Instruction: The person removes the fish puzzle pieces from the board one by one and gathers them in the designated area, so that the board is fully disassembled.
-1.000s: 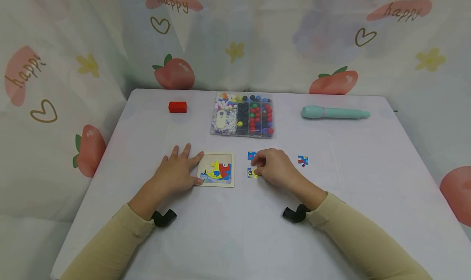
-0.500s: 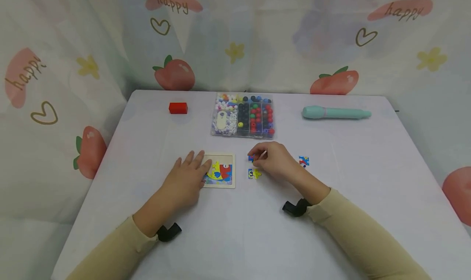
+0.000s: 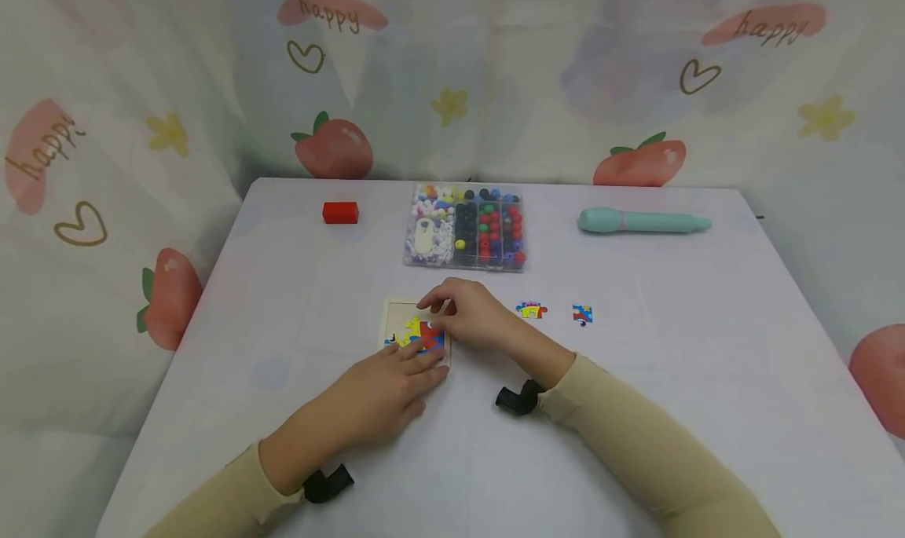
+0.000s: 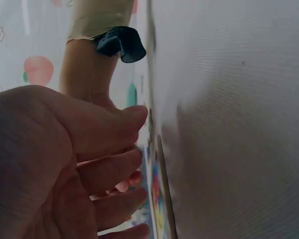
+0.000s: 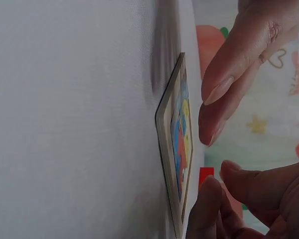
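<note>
The right hand (image 3: 470,316) has its fingers curled over the upper part of the puzzle board (image 3: 416,330), pinching a small piece there; the piece itself is mostly hidden under the fingertips. In the right wrist view its fingertips (image 5: 217,97) sit just above the board's (image 5: 172,164) picture face. The left hand (image 3: 392,385) lies flat with straight, relaxed fingers, its fingertips resting on the board's lower edge, gripping nothing; the left wrist view shows its fingers (image 4: 114,174) loosely extended beside the board's rim (image 4: 164,194).

The board lies at the middle of the frame on the white table (image 3: 636,381). Right of it, apart from the hands, lie two loose pieces: a yellow one (image 3: 531,310) and a blue one (image 3: 582,314). Above the board stands a clear bead box (image 3: 467,228). A red block (image 3: 340,212) sits at upper left of the table, a teal pen (image 3: 643,222) at upper right. A printed curtain (image 3: 141,90) hangs behind.
</note>
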### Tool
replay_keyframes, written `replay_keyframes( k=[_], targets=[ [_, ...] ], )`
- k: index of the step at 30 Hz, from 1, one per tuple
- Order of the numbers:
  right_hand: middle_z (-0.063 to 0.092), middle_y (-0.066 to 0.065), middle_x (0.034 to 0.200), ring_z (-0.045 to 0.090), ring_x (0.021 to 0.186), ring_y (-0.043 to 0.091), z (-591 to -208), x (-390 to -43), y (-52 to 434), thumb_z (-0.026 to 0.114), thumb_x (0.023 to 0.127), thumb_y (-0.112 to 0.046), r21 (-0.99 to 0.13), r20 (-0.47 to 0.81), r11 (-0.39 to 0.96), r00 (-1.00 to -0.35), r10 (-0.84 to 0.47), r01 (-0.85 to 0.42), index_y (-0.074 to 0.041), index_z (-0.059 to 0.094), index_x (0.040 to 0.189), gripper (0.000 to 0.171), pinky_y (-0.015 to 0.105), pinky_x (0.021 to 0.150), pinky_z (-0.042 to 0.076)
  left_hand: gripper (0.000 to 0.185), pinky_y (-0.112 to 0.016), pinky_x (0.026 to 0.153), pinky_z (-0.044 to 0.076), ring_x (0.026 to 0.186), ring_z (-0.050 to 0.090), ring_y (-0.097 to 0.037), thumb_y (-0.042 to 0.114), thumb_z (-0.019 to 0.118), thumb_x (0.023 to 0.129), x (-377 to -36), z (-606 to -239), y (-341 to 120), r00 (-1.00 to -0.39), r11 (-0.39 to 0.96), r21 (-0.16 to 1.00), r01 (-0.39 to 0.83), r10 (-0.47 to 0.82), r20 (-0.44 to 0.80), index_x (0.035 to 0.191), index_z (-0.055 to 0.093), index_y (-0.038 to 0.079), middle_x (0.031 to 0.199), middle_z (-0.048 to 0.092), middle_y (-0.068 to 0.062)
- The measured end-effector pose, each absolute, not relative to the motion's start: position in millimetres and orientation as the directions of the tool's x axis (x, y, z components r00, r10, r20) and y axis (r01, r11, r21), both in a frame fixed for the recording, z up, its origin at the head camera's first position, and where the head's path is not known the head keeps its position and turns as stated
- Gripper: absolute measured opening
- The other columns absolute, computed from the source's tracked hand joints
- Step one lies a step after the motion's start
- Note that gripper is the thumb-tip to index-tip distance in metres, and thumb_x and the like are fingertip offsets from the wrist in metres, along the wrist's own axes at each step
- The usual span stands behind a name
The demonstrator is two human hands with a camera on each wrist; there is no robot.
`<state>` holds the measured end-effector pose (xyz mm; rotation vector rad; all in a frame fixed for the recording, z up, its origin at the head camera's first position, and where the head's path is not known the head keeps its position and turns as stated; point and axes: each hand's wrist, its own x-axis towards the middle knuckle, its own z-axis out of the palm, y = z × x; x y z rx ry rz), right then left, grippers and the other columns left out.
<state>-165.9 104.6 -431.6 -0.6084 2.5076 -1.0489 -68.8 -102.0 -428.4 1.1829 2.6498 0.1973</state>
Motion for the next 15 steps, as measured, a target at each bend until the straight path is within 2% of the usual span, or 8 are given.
replay_keyframes(
  k=[3, 8, 15],
  targets=[
    [0.068, 0.002, 0.104, 0.063, 0.083, 0.013, -434.0, -164.5, 96.8, 0.076, 0.09, -0.007, -0.737, -0.168, 0.625, -0.826, -0.538, -0.257, -0.016, 0.076, 0.119, 0.03, 0.027, 0.074, 0.054, 0.061, -0.053, 0.121, 0.039, 0.156, 0.034, -0.025, 0.033, 0.066, 0.099, -68.2, -431.1, -101.6, -0.63, 0.654, 0.234, 0.719, 0.756, -0.178, 0.155, 0.047, 0.02, 0.167, 0.038, 0.001],
    [0.066, 0.002, 0.102, 0.062, 0.079, 0.012, -437.2, -163.1, 87.0, 0.074, 0.091, -0.005, -0.722, -0.2, 0.639, -0.802, -0.562, -0.267, -0.017, 0.075, 0.121, 0.032, 0.026, 0.072, 0.054, 0.064, -0.051, 0.124, 0.035, 0.159, 0.026, -0.022, 0.035, 0.066, 0.098, -67.8, -432.8, -102.5, -0.637, 0.681, 0.267, 0.681, 0.732, -0.243, 0.156, 0.045, 0.02, 0.169, 0.032, 0.004],
    [0.064, 0.001, 0.101, 0.059, 0.083, 0.012, -438.2, -162.6, 80.2, 0.077, 0.09, -0.01, -0.656, -0.199, 0.685, -0.803, -0.562, -0.317, -0.017, 0.077, 0.117, 0.028, 0.027, 0.077, 0.051, 0.064, -0.05, 0.125, 0.033, 0.159, 0.025, -0.022, 0.034, 0.067, 0.098, -68.3, -431.6, -104.5, -0.646, 0.693, 0.3, 0.655, 0.72, -0.254, 0.156, 0.045, 0.02, 0.169, 0.032, 0.004]
  ],
)
